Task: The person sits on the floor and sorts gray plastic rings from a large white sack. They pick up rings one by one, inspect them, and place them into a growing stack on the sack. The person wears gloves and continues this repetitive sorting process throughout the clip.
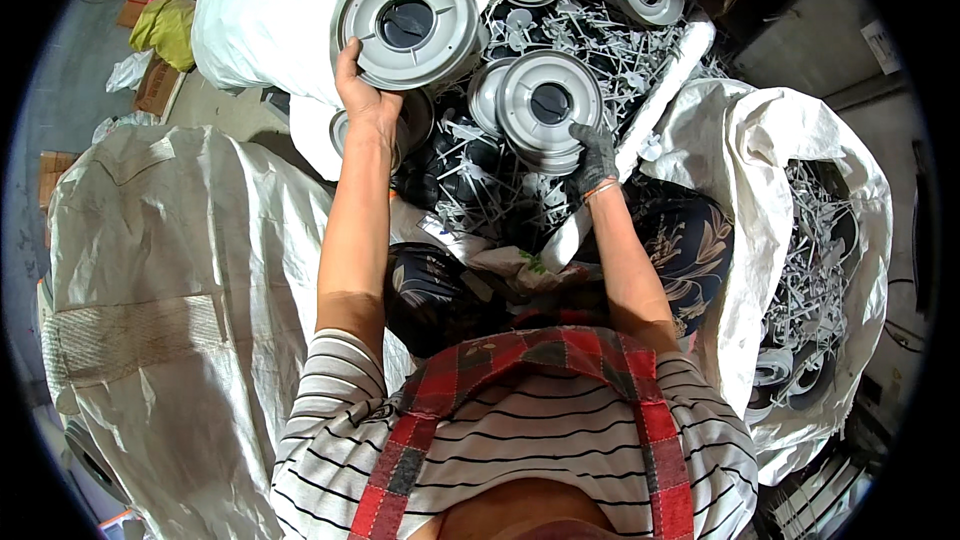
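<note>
Currently the left hand (pixel 367 90), bare, is closed around the near-left edge of a large grey ring (pixel 408 68), thumb on top and fingers mostly hidden beneath. To its right, the dark-gloved right hand (pixel 593 155) is curled on the near-right edge of a smaller grey ring (pixel 548 137), which lies above similar rings; how firmly it grips, I cannot tell. Pale plastic scraps (pixel 610 45) lie around and beyond them, with more rings (pixel 655 12) at the far side. White sacks (pixel 170 230) stand left and right, the right one holding scraps too.
</note>
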Demonstrator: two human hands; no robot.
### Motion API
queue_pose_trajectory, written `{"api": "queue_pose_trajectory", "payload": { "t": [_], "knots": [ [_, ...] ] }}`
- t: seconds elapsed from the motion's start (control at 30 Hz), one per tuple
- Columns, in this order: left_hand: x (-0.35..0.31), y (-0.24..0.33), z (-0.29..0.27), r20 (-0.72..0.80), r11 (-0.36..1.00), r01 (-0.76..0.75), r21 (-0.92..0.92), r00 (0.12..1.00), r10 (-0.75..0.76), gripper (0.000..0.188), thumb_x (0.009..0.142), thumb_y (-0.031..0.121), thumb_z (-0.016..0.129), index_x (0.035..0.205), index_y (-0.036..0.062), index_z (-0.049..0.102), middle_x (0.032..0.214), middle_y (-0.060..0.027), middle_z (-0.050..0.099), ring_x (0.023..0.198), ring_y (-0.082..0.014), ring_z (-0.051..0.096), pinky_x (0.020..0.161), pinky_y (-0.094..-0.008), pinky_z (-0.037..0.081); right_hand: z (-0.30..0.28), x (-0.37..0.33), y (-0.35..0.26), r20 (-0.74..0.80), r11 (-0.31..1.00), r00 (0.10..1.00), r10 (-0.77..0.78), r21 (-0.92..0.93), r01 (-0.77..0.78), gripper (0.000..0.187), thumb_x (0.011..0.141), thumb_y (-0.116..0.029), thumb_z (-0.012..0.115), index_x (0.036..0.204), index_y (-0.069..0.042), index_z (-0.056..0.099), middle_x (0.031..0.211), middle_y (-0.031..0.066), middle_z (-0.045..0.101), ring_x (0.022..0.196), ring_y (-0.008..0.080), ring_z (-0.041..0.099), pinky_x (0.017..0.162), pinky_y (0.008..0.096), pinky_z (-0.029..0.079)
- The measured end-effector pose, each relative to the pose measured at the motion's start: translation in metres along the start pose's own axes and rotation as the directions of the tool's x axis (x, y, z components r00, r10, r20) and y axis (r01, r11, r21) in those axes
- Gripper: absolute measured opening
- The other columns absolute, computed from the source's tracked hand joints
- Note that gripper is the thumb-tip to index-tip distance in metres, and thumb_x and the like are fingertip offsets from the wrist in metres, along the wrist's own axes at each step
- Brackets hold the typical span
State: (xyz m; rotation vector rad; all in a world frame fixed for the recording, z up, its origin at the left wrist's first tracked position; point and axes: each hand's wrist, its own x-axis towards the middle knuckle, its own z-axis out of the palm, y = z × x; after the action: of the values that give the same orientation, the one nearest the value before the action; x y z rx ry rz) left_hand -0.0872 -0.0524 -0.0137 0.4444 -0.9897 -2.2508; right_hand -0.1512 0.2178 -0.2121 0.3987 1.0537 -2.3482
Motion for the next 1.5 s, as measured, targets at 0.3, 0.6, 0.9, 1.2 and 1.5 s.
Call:
{"api": "queue_pose_trajectory", "payload": {
  "t": [0.3, 0.6, 0.9, 1.2, 1.5],
  "knots": [
    [-0.045, -0.064, 0.022, 0.186, 0.945, 0.244, 0.218, 0.94, -0.286, 0.05, 0.084, 0.023, 0.059, 0.125, -0.0012, 0.044, 0.112, -0.0154, 0.057, 0.102, -0.0247, 0.058, 0.092, -0.0388, 0.047, 0.015, 0.03, -0.002, 0.232, 0.954, 0.969, 0.085, 0.261, -0.146, 0.042, 0.089, -0.036, 0.053, 0.12, -0.008, 0.053, 0.121, 0.0094, 0.056, 0.109, 0.0243, 0.054, 0.095, 0.0415, 0.043],
    [-0.061, -0.134, -0.012, 0.723, 0.081, -0.765, 0.639, 0.634, 0.274, 0.056, 0.078, 0.028, 0.068, 0.122, -0.0006, 0.048, 0.12, -0.0286, 0.05, 0.111, -0.0395, 0.049, 0.1, -0.0434, 0.035, 0.001, -0.013, -0.035, 0.286, 0.87, 0.956, 0.066, 0.452, -0.196, 0.068, 0.078, -0.048, 0.066, 0.13, -0.01, 0.045, 0.131, 0.0135, 0.048, 0.119, 0.0306, 0.045, 0.098, 0.0509, 0.039],
    [-0.022, -0.11, -0.035, 0.073, 0.325, -0.118, 0.938, 0.987, 0.146, 0.055, 0.081, 0.033, 0.064, 0.12, -0.0038, 0.053, 0.127, -0.028, 0.047, 0.119, -0.034, 0.046, 0.099, -0.0392, 0.036, -0.023, 0.006, -0.018, -0.038, 0.996, 0.999, -0.009, -0.085, 0.006, 0.041, 0.071, -0.015, 0.075, 0.108, -0.002, 0.063, 0.102, 0.0102, 0.064, 0.091, 0.0201, 0.061, 0.084, 0.0332, 0.048],
    [-0.01, -0.156, -0.065, -0.122, 0.501, 0.25, 0.829, 0.954, -0.273, 0.061, 0.07, 0.022, 0.071, 0.12, -0.0072, 0.051, 0.11, -0.0201, 0.061, 0.096, -0.0257, 0.06, 0.084, -0.032, 0.046, -0.045, 0.007, -0.036, -0.01, 0.971, 0.998, -0.068, 0.231, 0.069, 0.056, 0.077, -0.021, 0.068, 0.127, -0.005, 0.048, 0.118, 0.0152, 0.056, 0.102, 0.0347, 0.056, 0.087, 0.0495, 0.048],
    [-0.053, -0.077, -0.04, 0.206, 0.388, -0.143, 0.911, 0.97, -0.126, 0.052, 0.066, 0.021, 0.073, 0.108, -0.0059, 0.057, 0.102, -0.0189, 0.061, 0.094, -0.0243, 0.059, 0.08, -0.034, 0.048, -0.008, -0.057, -0.048, 0.051, 0.989, 0.996, 0.068, 0.129, -0.074, 0.052, 0.077, -0.022, 0.066, 0.123, -0.006, 0.05, 0.118, 0.0145, 0.055, 0.107, 0.0316, 0.054, 0.091, 0.0463, 0.046]
  ]
}}
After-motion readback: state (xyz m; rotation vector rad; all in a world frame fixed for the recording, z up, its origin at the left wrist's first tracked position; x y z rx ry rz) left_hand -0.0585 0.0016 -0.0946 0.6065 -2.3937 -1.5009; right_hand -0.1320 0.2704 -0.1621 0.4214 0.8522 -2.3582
